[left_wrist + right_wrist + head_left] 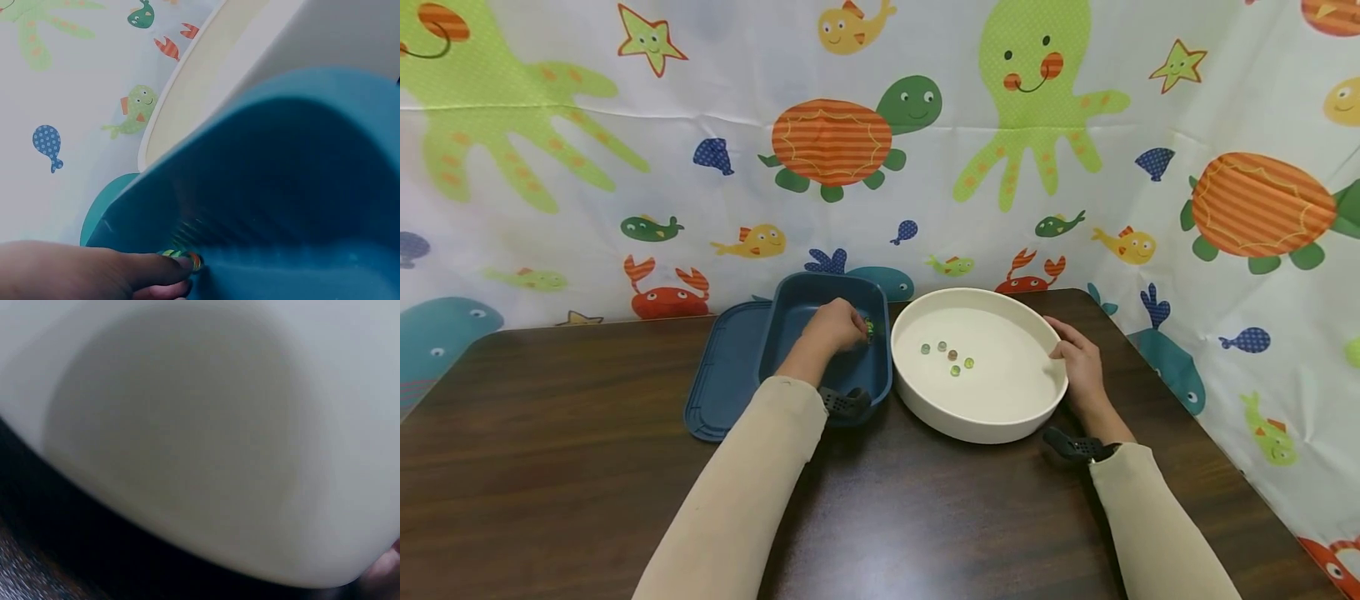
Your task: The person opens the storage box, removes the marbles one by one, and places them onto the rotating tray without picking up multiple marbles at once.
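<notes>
My left hand [837, 327] reaches down into a deep blue bin [767, 354]. In the left wrist view its thumb and fingers pinch green and orange glass marbles [195, 260] low against the bin's wall; the fingers hide part of them. My right hand [1081, 367] grips the right rim of a round cream tray [992, 432], thumb over the edge and fingers outside. Several glass marbles, among them a brownish marble [952, 355] and a yellow-green marble [969, 363], lie on the tray's floor. The tray's side [187, 437] fills most of the right wrist view.
A flat blue lid [718, 375] lies left of the bin, partly under it. The bin and tray stand side by side on a dark wooden table [550, 467]. Behind and to the right hangs a sea-animal curtain [700, 108].
</notes>
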The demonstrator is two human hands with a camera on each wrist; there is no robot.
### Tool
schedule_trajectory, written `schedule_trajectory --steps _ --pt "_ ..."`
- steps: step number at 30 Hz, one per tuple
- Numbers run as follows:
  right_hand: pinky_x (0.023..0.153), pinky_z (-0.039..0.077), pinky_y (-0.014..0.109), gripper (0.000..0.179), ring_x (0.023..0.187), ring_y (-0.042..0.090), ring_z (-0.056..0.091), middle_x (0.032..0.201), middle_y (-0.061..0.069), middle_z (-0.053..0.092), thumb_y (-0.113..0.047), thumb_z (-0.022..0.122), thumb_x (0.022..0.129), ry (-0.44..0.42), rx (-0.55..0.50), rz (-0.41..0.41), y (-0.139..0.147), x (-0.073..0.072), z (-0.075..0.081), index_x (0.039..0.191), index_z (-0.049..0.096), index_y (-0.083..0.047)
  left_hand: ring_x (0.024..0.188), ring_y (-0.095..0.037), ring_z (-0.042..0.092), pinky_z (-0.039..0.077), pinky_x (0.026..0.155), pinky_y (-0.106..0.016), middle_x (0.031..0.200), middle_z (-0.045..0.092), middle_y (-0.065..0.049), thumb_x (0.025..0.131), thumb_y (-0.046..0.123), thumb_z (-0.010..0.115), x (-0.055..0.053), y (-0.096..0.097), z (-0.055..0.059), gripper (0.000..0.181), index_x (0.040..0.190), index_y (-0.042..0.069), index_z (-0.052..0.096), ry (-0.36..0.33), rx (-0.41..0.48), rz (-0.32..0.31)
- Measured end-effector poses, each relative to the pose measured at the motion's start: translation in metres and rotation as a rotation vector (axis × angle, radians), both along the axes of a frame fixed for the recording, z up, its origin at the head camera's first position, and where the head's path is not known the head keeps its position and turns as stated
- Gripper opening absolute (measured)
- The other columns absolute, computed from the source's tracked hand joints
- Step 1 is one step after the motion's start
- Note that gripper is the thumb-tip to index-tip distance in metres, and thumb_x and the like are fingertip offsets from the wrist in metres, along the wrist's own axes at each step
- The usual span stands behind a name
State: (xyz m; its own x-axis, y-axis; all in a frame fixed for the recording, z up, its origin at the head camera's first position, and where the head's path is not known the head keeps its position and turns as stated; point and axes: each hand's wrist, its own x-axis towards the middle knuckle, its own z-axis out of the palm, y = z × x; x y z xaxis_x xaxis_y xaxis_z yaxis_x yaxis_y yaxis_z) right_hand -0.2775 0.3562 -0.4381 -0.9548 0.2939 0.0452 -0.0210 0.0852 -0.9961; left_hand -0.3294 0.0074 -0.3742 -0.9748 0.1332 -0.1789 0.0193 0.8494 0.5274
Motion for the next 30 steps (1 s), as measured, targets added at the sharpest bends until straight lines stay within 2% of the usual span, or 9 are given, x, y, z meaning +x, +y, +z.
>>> schedule_trajectory --steps 10,12,14,16,18,20,23,26,30 --pt "0.084 0.046 0.014 0.059 0.113 0.012 0.054 0.141 0.014 0.05 0.006 0.04 0.078 0.006 0.009 -0.007 0.0 0.001 0.001 0.135 0.055 -0.006 0.084 -0.02 0.059 0.051 0.074 -0.031 0.1 0.068 -0.008 0.088 0.015 0.066 -0.001 0.0 -0.002 0.012 0.092 0.008 0.075 -0.038 -0.024 -0.059" --pt "0.084 0.046 0.013 0.059 0.114 0.013 0.054 0.141 0.014 0.05 0.006 0.04 0.078 0.008 0.01 -0.007 0.0 0.001 0.0 0.134 0.055 -0.006 0.081 -0.019 0.058 0.05 0.07 -0.03 0.093 0.067 -0.006 0.088 0.016 0.067 -0.001 0.001 -0.002 0.01 0.087 0.009 0.075 -0.045 -0.028 -0.058" --pt "0.085 0.046 0.013 0.059 0.115 0.013 0.054 0.142 0.014 0.05 0.006 0.039 0.078 0.011 0.009 -0.008 0.0 0.0 0.0 0.134 0.055 -0.006 0.073 -0.018 0.056 0.047 0.064 -0.028 0.08 0.065 -0.004 0.087 0.016 0.067 -0.002 0.002 -0.001 0.014 0.075 0.01 0.071 -0.053 -0.033 -0.052" --pt "0.085 0.045 0.013 0.059 0.115 0.013 0.054 0.141 0.014 0.05 0.006 0.039 0.078 0.009 0.008 -0.007 0.0 0.0 -0.001 0.134 0.055 -0.006 0.065 -0.016 0.052 0.042 0.057 -0.028 0.068 0.059 -0.001 0.087 0.016 0.066 -0.002 0.003 0.0 0.024 0.064 0.011 0.065 -0.035 -0.044 -0.047" --pt "0.085 0.046 0.014 0.059 0.114 0.013 0.054 0.141 0.014 0.05 0.006 0.039 0.079 0.008 0.006 -0.006 0.0 0.0 -0.001 0.134 0.055 -0.006 0.06 -0.016 0.05 0.039 0.054 -0.028 0.061 0.055 0.001 0.087 0.017 0.065 -0.002 0.005 0.004 0.027 0.061 0.012 0.062 -0.005 -0.054 -0.038" --pt "0.085 0.046 0.014 0.059 0.114 0.013 0.054 0.141 0.013 0.051 0.006 0.039 0.078 0.008 0.005 -0.01 0.001 0.0 -0.001 0.134 0.055 -0.006 0.06 -0.016 0.051 0.04 0.054 -0.029 0.062 0.057 0.001 0.088 0.019 0.066 -0.002 0.009 0.01 0.024 0.065 0.011 0.066 0.031 -0.055 -0.028" --pt "0.084 0.046 0.014 0.06 0.114 0.014 0.054 0.141 0.014 0.051 0.006 0.039 0.078 0.014 -0.004 -0.012 0.001 0.0 0.0 0.134 0.055 -0.006 0.069 -0.017 0.058 0.045 0.059 -0.032 0.075 0.066 -0.001 0.088 0.024 0.068 0.001 0.017 0.023 0.013 0.085 0.013 0.075 0.08 -0.044 -0.002" --pt "0.084 0.046 0.013 0.06 0.114 0.013 0.054 0.141 0.013 0.05 0.006 0.039 0.078 0.012 -0.013 -0.008 0.002 -0.001 0.0 0.134 0.055 -0.006 0.077 -0.019 0.061 0.048 0.062 -0.033 0.089 0.07 -0.003 0.088 0.027 0.068 0.007 0.029 0.036 0.017 0.096 0.014 0.075 0.099 -0.018 0.011" --pt "0.084 0.046 0.013 0.059 0.112 0.012 0.054 0.14 0.012 0.051 0.007 0.04 0.078 0.01 -0.022 -0.009 0.001 -0.002 -0.001 0.134 0.056 -0.006 0.079 -0.019 0.062 0.05 0.063 -0.03 0.096 0.069 -0.004 0.089 0.027 0.068 0.011 0.052 0.043 0.019 0.1 0.013 0.073 0.111 0.034 -0.057"
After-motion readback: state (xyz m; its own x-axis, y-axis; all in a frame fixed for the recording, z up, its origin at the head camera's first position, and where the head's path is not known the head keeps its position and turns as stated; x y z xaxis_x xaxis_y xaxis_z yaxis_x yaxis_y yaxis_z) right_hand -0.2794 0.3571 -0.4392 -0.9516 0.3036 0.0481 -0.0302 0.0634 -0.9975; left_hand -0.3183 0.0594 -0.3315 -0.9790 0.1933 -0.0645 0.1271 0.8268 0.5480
